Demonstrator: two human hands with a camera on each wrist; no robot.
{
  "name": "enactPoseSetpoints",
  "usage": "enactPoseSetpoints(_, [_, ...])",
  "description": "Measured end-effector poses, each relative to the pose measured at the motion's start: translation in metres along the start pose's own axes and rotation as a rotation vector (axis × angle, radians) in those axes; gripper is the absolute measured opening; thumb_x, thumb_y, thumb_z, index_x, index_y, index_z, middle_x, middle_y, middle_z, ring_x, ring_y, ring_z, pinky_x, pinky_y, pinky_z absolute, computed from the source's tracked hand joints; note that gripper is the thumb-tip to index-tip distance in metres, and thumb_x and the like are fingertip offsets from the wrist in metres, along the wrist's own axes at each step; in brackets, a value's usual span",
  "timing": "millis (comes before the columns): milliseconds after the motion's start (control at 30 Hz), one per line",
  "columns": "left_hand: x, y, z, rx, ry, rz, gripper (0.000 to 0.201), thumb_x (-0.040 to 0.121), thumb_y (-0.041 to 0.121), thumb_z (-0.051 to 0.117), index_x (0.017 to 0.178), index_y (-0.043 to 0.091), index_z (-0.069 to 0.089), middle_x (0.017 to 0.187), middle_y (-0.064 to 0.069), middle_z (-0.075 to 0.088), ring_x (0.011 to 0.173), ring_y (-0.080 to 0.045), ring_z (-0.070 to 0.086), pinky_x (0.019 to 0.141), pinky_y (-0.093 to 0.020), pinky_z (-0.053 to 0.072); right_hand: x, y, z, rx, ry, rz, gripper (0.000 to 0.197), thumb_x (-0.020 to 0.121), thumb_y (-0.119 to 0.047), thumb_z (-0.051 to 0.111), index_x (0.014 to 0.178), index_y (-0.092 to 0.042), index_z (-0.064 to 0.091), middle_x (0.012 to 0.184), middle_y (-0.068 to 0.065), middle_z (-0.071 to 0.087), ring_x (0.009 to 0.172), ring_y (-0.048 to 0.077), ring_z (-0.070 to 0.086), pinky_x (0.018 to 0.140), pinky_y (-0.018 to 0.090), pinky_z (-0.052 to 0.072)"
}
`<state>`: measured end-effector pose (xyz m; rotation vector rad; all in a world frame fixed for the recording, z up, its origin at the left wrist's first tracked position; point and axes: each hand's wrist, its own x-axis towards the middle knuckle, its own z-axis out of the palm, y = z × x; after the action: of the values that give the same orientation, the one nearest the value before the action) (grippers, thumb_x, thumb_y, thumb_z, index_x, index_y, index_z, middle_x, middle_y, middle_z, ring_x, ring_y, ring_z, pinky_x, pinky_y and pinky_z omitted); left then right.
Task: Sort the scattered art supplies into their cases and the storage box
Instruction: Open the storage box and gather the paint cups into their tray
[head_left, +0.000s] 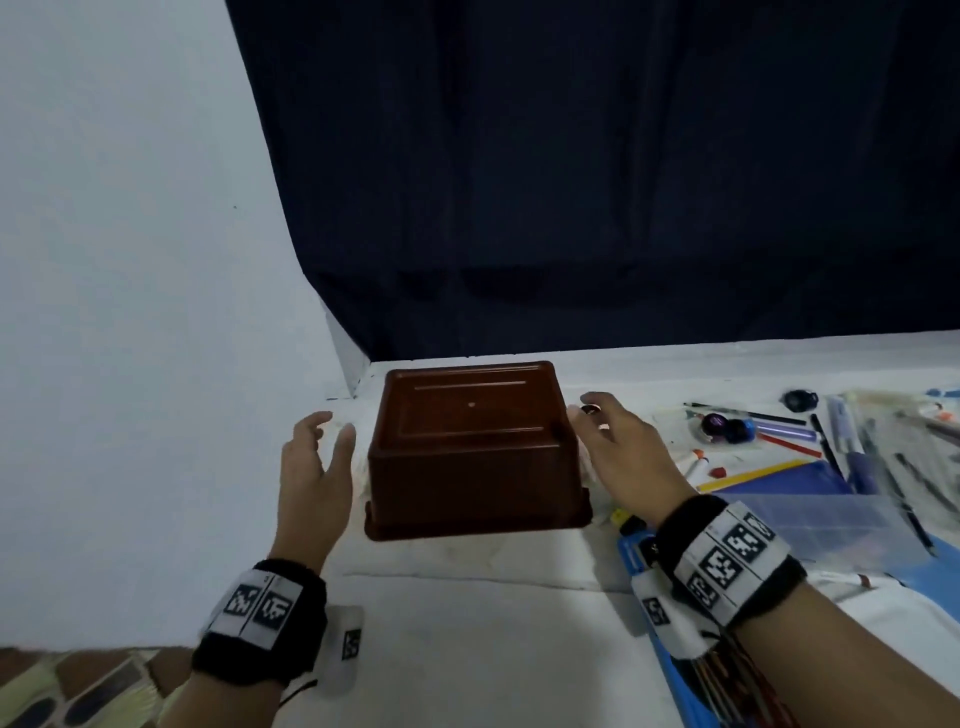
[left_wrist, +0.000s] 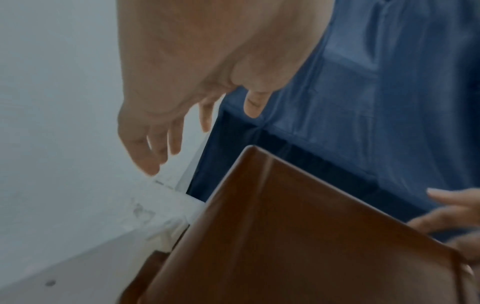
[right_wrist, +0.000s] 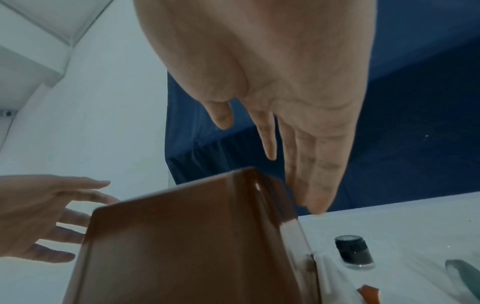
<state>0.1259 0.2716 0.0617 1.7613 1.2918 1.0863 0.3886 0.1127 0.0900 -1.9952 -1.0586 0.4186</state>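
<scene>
On the white table (head_left: 467, 623), head view: brown storage box (head_left: 475, 452) sits upside down, base up, near the far left corner by the dark curtain (head_left: 597, 182). Left hand (head_left: 314, 483) at 9 o'clock of the box, fingers spread and relaxed, just beside the wall, not touching. Right hand (head_left: 621, 452) at 3 o'clock, fingers loose, near the box's side; contact cannot be told. Nothing held by either. Scattered pens (head_left: 784, 441), small dark jars (head_left: 724, 428) and a clear plastic case (head_left: 831, 525) lie at 3 o'clock, well apart from the box, on a blue mat (head_left: 789, 480).

Left wrist view: left hand (left_wrist: 182, 92) empty, fingers hanging straight, apart from the storage box (left_wrist: 298, 236) at 5 o'clock. Right hand's fingertips (left_wrist: 446, 205) show at 3 o'clock by the box edge.

Right wrist view: right hand (right_wrist: 285, 92) empty, fingers extended down just beside the storage box (right_wrist: 194, 246) corner. Left hand (right_wrist: 41, 216) open at 9 o'clock. One dark jar (right_wrist: 353, 253) on the table at 4 o'clock of the box.
</scene>
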Motion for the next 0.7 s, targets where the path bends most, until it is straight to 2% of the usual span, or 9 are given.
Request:
enactPoseSetpoints(33, [0.007, 0.000, 0.001, -0.033, -0.066, -0.122, 0.043, 0.101, 0.047, 0.047, 0.139, 0.028, 0.042, 0.140, -0.005, 0.048, 0.131, -0.022, 0.044, 0.105, -0.040, 0.038, 0.008, -0.003, 0.004, -0.052, -0.040, 0.039, 0.052, 0.098, -0.058, 0.036, 0.136, -0.024, 0.048, 0.126, 0.007, 0.062, 0.115, 0.025, 0.057, 0.097, 0.037, 0.044])
enactPoseSetpoints(100, [0.016, -0.003, 0.008, -0.104, -0.205, -0.307, 0.054, 0.098, 0.058, 0.045, 0.145, 0.034, 0.037, 0.142, -0.005, 0.049, 0.131, -0.026, 0.047, 0.108, -0.046, 0.040, 0.018, -0.004, 0.014, -0.126, -0.140, 0.104, 0.054, 0.100, -0.058, 0.032, 0.139, -0.022, 0.043, 0.128, 0.009, 0.061, 0.114, 0.028, 0.057, 0.093, 0.034, 0.042])
enactPoseSetpoints(167, [0.016, -0.006, 0.014, -0.220, -0.326, -0.403, 0.057, 0.096, 0.059, 0.048, 0.146, 0.035, 0.036, 0.134, -0.005, 0.057, 0.121, -0.026, 0.058, 0.095, -0.042, 0.051, 0.019, -0.003, 0.022, -0.118, -0.212, 0.145, 0.046, 0.103, -0.050, 0.033, 0.139, -0.023, 0.039, 0.119, 0.011, 0.064, 0.100, 0.028, 0.060, 0.087, 0.033, 0.045])
enactPoseSetpoints(233, [0.011, -0.007, 0.016, -0.289, -0.372, -0.381, 0.051, 0.098, 0.054, 0.049, 0.144, 0.033, 0.041, 0.125, -0.005, 0.064, 0.109, -0.023, 0.066, 0.079, -0.032, 0.054, 0.018, 0.001, 0.026, -0.095, -0.223, 0.140, 0.040, 0.104, -0.045, 0.033, 0.139, -0.025, 0.035, 0.107, 0.010, 0.064, 0.092, 0.027, 0.061, 0.085, 0.035, 0.049])
enactPoseSetpoints(367, [-0.001, -0.003, 0.008, -0.388, -0.358, -0.258, 0.038, 0.101, 0.036, 0.050, 0.138, 0.036, 0.042, 0.103, -0.002, 0.072, 0.087, -0.016, 0.071, 0.072, -0.026, 0.055, 0.012, 0.009, 0.025, -0.019, -0.182, 0.077, 0.037, 0.104, -0.039, 0.038, 0.138, -0.029, 0.032, 0.106, 0.009, 0.067, 0.091, 0.026, 0.065, 0.083, 0.036, 0.053])
enactPoseSetpoints(433, [-0.010, -0.003, -0.001, -0.422, -0.383, -0.208, 0.041, 0.101, 0.030, 0.051, 0.139, 0.041, 0.040, 0.113, -0.003, 0.072, 0.092, -0.015, 0.072, 0.077, -0.027, 0.056, 0.001, 0.011, 0.022, 0.095, -0.159, 0.040, 0.036, 0.102, -0.033, 0.047, 0.136, -0.029, 0.033, 0.107, 0.007, 0.068, 0.094, 0.024, 0.067, 0.087, 0.041, 0.055])
enactPoseSetpoints(567, [-0.039, -0.009, -0.027, -0.462, -0.441, -0.110, 0.066, 0.098, 0.015, 0.057, 0.142, 0.057, 0.032, 0.136, 0.001, 0.063, 0.123, -0.016, 0.062, 0.103, -0.040, 0.046, -0.036, 0.021, 0.015, 0.234, -0.131, 0.013, 0.045, 0.093, -0.017, 0.066, 0.123, -0.036, 0.039, 0.108, -0.006, 0.069, 0.101, 0.012, 0.067, 0.094, 0.044, 0.054])
enactPoseSetpoints(633, [-0.055, -0.010, -0.038, -0.510, -0.483, -0.080, 0.079, 0.095, 0.001, 0.058, 0.144, 0.057, 0.031, 0.141, 0.004, 0.059, 0.131, -0.015, 0.056, 0.109, -0.045, 0.042, -0.056, 0.025, 0.012, 0.321, -0.146, 0.034, 0.054, 0.088, -0.007, 0.070, 0.122, -0.039, 0.042, 0.116, -0.001, 0.067, 0.107, 0.011, 0.065, 0.099, 0.043, 0.052])
enactPoseSetpoints(700, [-0.072, -0.013, -0.045, -0.583, -0.503, -0.068, 0.083, 0.091, -0.003, 0.060, 0.146, 0.053, 0.033, 0.147, 0.007, 0.053, 0.136, -0.014, 0.051, 0.111, -0.048, 0.041, -0.079, 0.026, 0.007, 0.493, -0.155, 0.102, 0.063, 0.085, -0.007, 0.074, 0.130, -0.040, 0.043, 0.125, 0.005, 0.065, 0.112, 0.013, 0.064, 0.099, 0.040, 0.052])
